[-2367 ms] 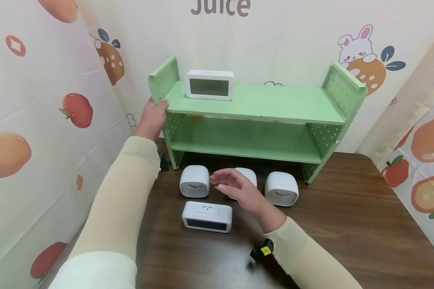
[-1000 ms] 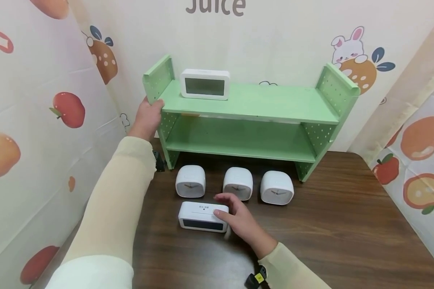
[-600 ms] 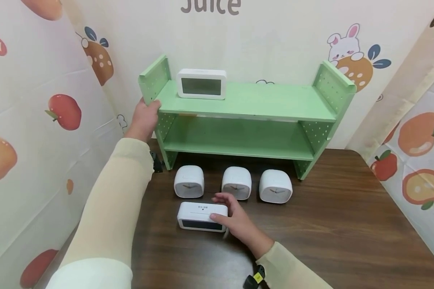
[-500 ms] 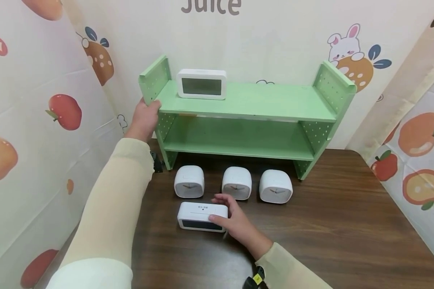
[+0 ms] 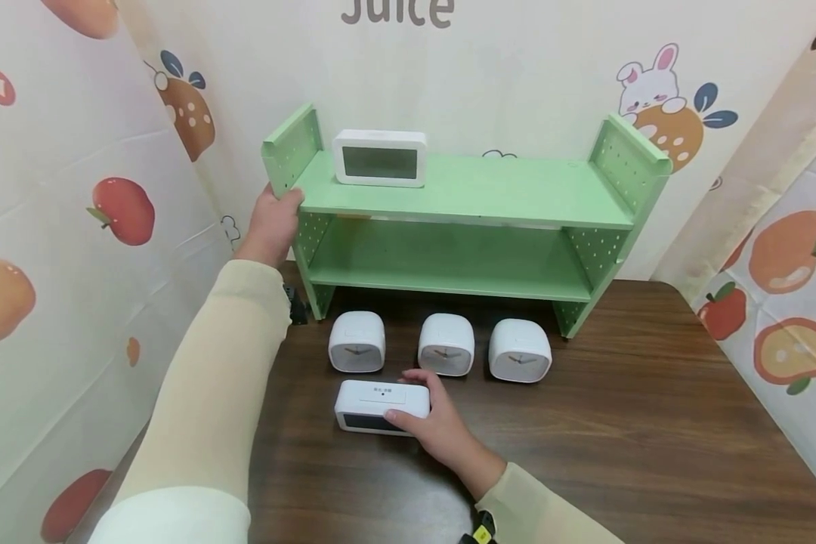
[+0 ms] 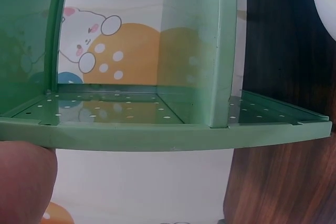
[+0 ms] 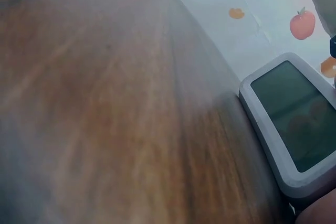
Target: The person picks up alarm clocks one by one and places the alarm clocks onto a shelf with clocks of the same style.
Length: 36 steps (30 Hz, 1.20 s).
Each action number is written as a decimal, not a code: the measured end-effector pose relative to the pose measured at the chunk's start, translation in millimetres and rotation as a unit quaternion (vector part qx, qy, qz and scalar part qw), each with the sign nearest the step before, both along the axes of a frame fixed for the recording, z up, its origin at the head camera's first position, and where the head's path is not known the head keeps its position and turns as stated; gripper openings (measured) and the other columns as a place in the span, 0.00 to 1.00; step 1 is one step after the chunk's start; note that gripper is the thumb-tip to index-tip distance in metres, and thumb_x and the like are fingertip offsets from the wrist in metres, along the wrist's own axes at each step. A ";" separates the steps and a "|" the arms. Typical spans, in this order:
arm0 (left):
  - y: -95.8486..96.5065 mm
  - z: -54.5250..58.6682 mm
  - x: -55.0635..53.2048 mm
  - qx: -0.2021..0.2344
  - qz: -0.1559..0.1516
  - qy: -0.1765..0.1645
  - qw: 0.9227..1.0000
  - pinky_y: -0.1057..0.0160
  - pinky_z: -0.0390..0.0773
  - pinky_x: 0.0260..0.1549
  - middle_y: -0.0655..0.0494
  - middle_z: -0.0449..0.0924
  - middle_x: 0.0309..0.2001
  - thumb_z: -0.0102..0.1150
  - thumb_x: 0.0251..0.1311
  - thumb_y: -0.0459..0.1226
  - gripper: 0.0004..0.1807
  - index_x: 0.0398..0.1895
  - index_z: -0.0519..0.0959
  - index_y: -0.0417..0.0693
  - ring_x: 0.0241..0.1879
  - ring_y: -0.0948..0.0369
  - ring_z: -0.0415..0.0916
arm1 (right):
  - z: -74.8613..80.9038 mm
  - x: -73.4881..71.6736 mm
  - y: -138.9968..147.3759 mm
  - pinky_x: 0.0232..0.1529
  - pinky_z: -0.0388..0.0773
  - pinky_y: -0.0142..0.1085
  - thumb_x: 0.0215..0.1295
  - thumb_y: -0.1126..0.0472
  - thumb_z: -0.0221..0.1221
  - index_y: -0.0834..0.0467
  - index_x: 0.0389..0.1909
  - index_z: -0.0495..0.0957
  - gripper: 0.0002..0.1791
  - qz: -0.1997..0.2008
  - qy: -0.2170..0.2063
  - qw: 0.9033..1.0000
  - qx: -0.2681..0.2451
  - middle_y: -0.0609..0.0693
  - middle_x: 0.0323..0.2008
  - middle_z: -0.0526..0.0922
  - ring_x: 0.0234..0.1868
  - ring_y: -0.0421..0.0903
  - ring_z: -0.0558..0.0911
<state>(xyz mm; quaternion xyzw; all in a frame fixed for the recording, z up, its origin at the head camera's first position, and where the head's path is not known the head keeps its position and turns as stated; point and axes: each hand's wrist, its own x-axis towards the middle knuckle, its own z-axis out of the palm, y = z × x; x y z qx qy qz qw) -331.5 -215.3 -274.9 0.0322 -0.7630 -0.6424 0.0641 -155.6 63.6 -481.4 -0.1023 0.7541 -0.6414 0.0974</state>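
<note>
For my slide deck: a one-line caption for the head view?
Right hand grips a digital clock on the table; left hand holds the green shelf.

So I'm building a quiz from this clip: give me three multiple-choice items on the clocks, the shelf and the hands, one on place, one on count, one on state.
1. Where does the digital clock with the grey screen stand?
A. On the green shelf's top board, left end
B. On the lower board
C. On the table

2. How many square analog clocks stand in a row before the green shelf?
A. Two
B. Three
C. Five

3. What does the right hand do?
A. Hangs idle
B. Grips the flat digital clock on the table
C. Holds an analog clock

Answers: 1 A, it sits near the left side panel, which the left hand grips. 2 B, three white faces show side by side. 3 B, its fingers curl round that clock's right end.
</note>
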 end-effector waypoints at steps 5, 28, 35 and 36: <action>0.4 -0.6 -1.6 0.003 0.002 0.001 1.000 0.48 0.55 0.74 0.57 0.62 0.75 0.39 0.80 0.50 0.30 0.81 0.55 0.63 0.71 0.59 0.60 | -4.6 -2.6 2.4 0.54 0.73 0.42 0.60 0.54 0.75 0.57 0.60 0.72 0.32 0.012 0.010 1.000 0.006 0.53 0.53 0.79 0.51 0.49 0.78; 1.5 -0.3 -1.2 0.008 0.003 -0.001 1.000 0.49 0.57 0.73 0.56 0.63 0.74 0.40 0.80 0.50 0.29 0.80 0.56 0.62 0.70 0.58 0.60 | -3.7 -8.0 6.8 0.53 0.75 0.45 0.59 0.50 0.75 0.56 0.55 0.76 0.28 0.025 0.017 0.999 0.028 0.50 0.49 0.81 0.49 0.48 0.78; 1.5 0.4 -1.1 0.003 0.004 -0.011 1.000 0.47 0.56 0.74 0.57 0.62 0.75 0.40 0.80 0.51 0.29 0.81 0.55 0.63 0.71 0.58 0.60 | -3.4 -7.1 8.0 0.52 0.75 0.44 0.58 0.53 0.76 0.57 0.53 0.76 0.26 0.023 0.019 0.999 0.025 0.49 0.49 0.81 0.48 0.48 0.78; 1.4 0.4 -1.0 0.001 0.004 -0.013 1.000 0.47 0.56 0.74 0.57 0.62 0.75 0.40 0.80 0.51 0.30 0.81 0.55 0.63 0.71 0.58 0.60 | -3.5 -6.6 8.2 0.51 0.75 0.44 0.58 0.53 0.76 0.56 0.52 0.76 0.26 0.024 0.018 0.999 0.023 0.49 0.48 0.81 0.48 0.48 0.78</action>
